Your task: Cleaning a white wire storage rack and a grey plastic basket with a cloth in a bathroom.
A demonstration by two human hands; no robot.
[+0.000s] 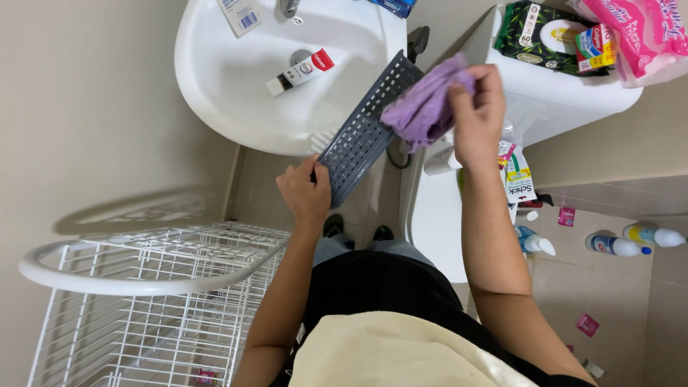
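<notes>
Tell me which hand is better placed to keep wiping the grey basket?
Right. The right hand already presses the purple cloth against the grey basket, while the left hand is occupied holding the basket's lower end.

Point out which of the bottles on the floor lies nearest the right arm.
The white bottle with blue label beside the toilet base, just right of the right forearm. The other two bottles lie farther right on the tiles.

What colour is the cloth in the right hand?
Purple cloth, seen in the head view.
</notes>
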